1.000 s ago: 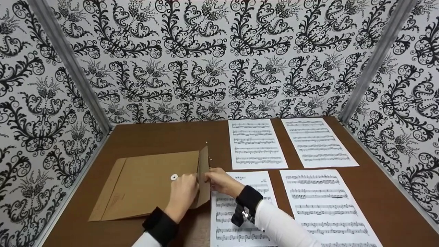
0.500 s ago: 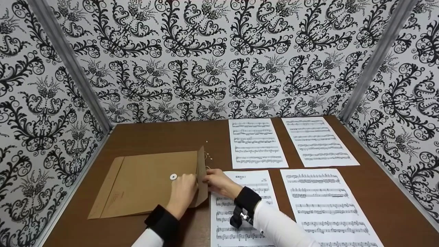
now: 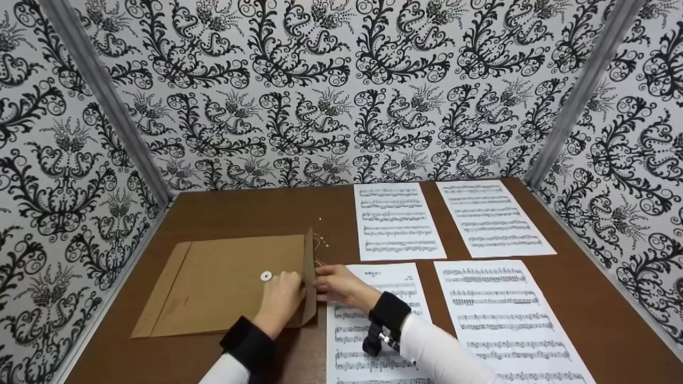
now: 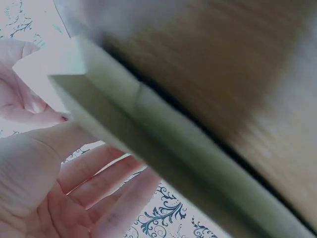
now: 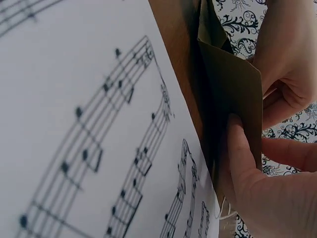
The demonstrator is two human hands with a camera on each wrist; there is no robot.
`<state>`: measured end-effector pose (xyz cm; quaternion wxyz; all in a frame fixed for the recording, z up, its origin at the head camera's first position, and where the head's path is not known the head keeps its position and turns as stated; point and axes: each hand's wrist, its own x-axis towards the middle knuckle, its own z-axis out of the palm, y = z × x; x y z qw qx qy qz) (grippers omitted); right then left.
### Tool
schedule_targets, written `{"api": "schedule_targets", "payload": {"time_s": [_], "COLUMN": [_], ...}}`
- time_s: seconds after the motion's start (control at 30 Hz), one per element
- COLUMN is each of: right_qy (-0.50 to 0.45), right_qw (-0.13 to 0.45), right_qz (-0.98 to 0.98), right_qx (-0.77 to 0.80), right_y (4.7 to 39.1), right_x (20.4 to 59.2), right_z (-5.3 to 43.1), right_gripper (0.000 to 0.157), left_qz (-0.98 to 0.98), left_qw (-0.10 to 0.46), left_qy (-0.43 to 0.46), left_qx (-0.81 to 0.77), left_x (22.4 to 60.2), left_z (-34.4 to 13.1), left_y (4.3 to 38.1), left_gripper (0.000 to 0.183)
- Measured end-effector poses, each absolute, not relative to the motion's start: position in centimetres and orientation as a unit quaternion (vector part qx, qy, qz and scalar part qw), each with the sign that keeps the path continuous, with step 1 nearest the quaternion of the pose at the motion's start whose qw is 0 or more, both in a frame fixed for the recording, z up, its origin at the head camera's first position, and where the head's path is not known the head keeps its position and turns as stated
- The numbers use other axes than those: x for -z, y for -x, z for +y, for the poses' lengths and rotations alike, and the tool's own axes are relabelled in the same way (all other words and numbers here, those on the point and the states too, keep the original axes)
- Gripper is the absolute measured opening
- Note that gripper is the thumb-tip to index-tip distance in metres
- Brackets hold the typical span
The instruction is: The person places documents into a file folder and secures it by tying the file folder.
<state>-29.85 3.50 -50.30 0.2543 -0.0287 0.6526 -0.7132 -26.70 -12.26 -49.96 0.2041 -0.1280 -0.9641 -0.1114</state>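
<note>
A brown paper envelope (image 3: 229, 282) lies on the left half of the table, with a white button disc (image 3: 265, 276) on its upper face. Its flap (image 3: 309, 298) stands raised along the right end. My left hand (image 3: 282, 298) holds the envelope by its open edge beside the flap; in the left wrist view its fingers (image 4: 101, 186) reach to the edge, their tips partly hidden. Pinching the flap from the outer side is my right hand (image 3: 344, 286), thumb and fingers on opposite faces in the right wrist view. Thin string ends (image 3: 320, 242) trail from behind the flap.
Several sheets of printed music lie to the right: a back sheet (image 3: 399, 221), a back right sheet (image 3: 496, 217), a front right sheet (image 3: 512, 320) and a front sheet (image 3: 352, 362) under the right forearm. Patterned walls (image 3: 341, 106) enclose the brown table (image 3: 240, 208).
The flap has tipped more upright, towards the envelope body, as my right hand shifted slightly. The envelope has slid a little to the left. My left hand stays at its edge.
</note>
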Motion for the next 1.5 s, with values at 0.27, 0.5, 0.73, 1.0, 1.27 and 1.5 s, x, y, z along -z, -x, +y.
{"api": "schedule_targets", "payload": {"time_s": [0.27,0.5,0.73,1.0,1.27,1.5], "right_qy": [0.065,0.120,0.177,0.231,0.236,0.200], "right_qw": [0.246,0.229,0.211,0.192,0.186,0.205], "right_qz": [0.667,0.687,0.740,0.804,0.834,0.841], "right_qx": [0.701,0.679,0.614,0.514,0.462,0.459], "right_y": [29.5,28.5,27.3,25.7,24.9,25.2], "right_x": [49.6,48.4,47.0,45.8,45.5,45.5], "right_z": [5.3,8.3,12.0,15.8,19.0,21.4], "right_gripper": [0.045,0.047,0.050,0.055,0.062,0.070], "left_qz": [-0.963,-0.958,-0.960,-0.950,-0.945,-0.948], "left_qw": [0.206,0.197,0.151,0.089,0.001,-0.037], "left_qy": [0.128,0.146,0.155,0.214,0.264,0.297], "left_qx": [0.114,0.148,0.181,0.208,0.194,0.106], "left_x": [49.5,47.9,46.0,44.8,45.0,45.8], "left_z": [-12.2,-11.4,-10.3,-8.8,-7.6,-7.1], "left_y": [26.4,24.7,22.5,20.6,19.8,19.3], "left_gripper": [0.022,0.019,0.012,0.021,0.037,0.066]}}
